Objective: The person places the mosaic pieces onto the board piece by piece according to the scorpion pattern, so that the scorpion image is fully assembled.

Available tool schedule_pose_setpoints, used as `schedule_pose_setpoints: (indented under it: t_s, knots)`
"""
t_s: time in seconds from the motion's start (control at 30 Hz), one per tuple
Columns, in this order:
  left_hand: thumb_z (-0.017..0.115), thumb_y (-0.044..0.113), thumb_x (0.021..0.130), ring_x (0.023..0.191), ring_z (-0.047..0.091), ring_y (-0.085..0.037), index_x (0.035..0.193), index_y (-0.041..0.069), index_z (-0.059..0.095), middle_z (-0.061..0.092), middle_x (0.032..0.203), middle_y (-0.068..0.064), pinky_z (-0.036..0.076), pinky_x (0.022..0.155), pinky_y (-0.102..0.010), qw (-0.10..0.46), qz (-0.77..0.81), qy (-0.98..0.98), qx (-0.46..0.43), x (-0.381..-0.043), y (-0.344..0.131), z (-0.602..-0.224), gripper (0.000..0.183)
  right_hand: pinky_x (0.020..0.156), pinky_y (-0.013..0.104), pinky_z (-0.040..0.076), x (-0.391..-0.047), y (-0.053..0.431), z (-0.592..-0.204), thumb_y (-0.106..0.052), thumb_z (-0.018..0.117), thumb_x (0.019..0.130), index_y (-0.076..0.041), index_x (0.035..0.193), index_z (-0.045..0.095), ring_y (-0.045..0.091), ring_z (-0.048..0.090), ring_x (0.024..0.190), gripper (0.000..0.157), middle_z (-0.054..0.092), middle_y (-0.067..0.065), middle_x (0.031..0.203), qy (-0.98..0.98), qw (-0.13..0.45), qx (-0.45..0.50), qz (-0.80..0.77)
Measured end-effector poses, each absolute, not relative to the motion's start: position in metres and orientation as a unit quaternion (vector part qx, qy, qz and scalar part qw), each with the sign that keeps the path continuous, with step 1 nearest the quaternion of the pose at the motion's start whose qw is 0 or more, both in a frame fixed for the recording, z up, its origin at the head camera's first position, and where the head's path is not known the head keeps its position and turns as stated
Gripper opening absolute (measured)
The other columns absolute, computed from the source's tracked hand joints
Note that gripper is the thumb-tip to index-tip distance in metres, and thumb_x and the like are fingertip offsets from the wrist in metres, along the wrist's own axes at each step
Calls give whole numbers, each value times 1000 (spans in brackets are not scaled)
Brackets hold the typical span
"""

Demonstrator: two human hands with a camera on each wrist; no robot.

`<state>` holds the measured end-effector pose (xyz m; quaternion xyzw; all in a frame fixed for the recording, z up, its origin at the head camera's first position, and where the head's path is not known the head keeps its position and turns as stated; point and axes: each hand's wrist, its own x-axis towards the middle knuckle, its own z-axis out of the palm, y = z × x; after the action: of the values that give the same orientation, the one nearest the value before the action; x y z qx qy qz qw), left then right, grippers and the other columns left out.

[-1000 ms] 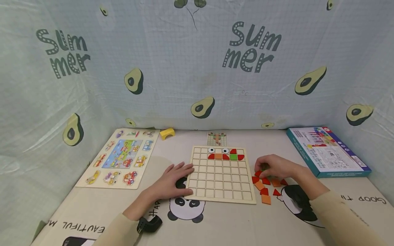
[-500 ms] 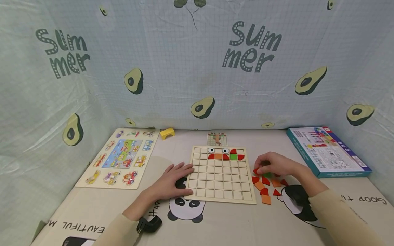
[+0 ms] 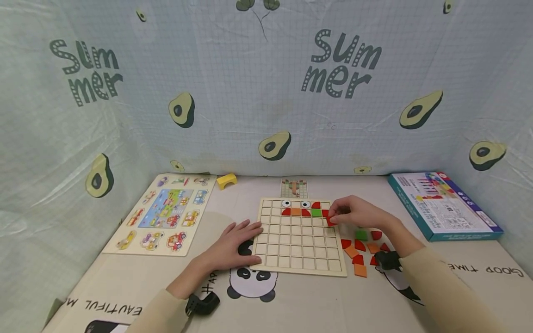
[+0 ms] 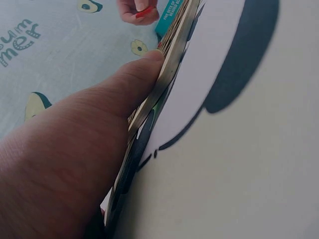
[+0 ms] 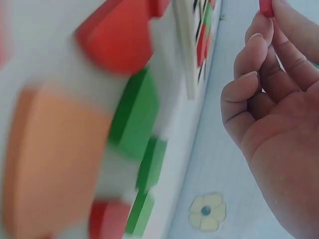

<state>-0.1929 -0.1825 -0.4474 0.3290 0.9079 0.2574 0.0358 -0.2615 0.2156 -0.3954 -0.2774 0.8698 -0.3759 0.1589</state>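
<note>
A wooden grid board (image 3: pixel 295 247) lies in the middle of the table. In its upper rows sit two eye tiles, several red tiles, an orange tile (image 3: pixel 295 212) and a green tile (image 3: pixel 316 212). My left hand (image 3: pixel 233 245) rests with spread fingers on the board's left edge; the left wrist view shows its thumb on the rim. Between thumb and fingers, my right hand (image 3: pixel 360 215) pinches a small red tile (image 3: pixel 331 222) over the board's right edge, near the second and third rows. Fingers partly cover that tile, so its full shape cannot be told.
Loose red, orange and green tiles lie right of the board, among them an orange square (image 3: pixel 360 270) and a green one (image 3: pixel 361 235). A pattern card (image 3: pixel 294 188) lies behind the board. A picture puzzle (image 3: pixel 166 212), yellow block (image 3: pixel 226 181) and flat box (image 3: pixel 447 206) stand farther out.
My right hand has picked a red tile from the loose ones and carried it left and away from me to the board's right edge. The left hand has stayed still.
</note>
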Motion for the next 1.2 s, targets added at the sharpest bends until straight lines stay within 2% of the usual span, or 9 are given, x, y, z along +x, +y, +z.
schedule_pose_setpoints:
  t_s: [0.2, 0.5, 0.57, 0.77, 1.0, 1.2]
  knots:
    - [71, 53, 89, 151, 20, -33, 152, 13, 47, 37, 160, -4, 9, 118, -60, 37, 257, 907, 330, -193, -183, -448, 79, 81, 39, 45, -271, 194, -391, -15, 70, 97, -5, 102, 70, 23, 54, 87, 11, 65, 2, 92, 861, 166, -281, -391]
    - [72, 53, 89, 151, 20, -33, 152, 12, 47, 37, 160, -4, 9, 118, -60, 40, 257, 909, 327, -193, -183, -447, 79, 76, 40, 49, -291, 166, -389, -14, 69, 96, -4, 102, 69, 29, 57, 82, 12, 67, 7, 90, 845, 165, -286, -421]
    - [72, 52, 89, 151, 20, -33, 152, 12, 47, 37, 160, -5, 9, 118, -60, 40, 257, 908, 327, -192, -183, -447, 79, 76, 39, 49, -295, 160, -388, -14, 70, 96, -3, 102, 69, 27, 57, 81, 13, 67, 7, 89, 844, 161, -287, -424]
    - [72, 52, 89, 151, 20, -33, 152, 13, 47, 37, 161, -4, 9, 118, -60, 40, 259, 908, 328, -193, -183, -448, 79, 76, 36, 49, -303, 145, -387, -14, 72, 95, -2, 102, 69, 23, 57, 81, 15, 65, 3, 87, 849, 145, -286, -419]
    - [71, 53, 89, 151, 19, -33, 153, 13, 46, 36, 161, -3, 8, 118, -59, 39, 260, 907, 330, -194, -183, -449, 79, 78, 36, 50, -307, 134, -389, -14, 71, 96, -2, 103, 69, 30, 59, 85, 15, 67, 4, 88, 850, 147, -273, -426]
    - [71, 53, 89, 151, 21, -34, 152, 12, 47, 37, 160, -4, 9, 118, -60, 34, 257, 905, 337, -194, -184, -450, 79, 68, 35, 47, -312, 126, -393, -15, 71, 96, -3, 102, 69, 33, 56, 80, 14, 68, 6, 88, 849, 150, -269, -429]
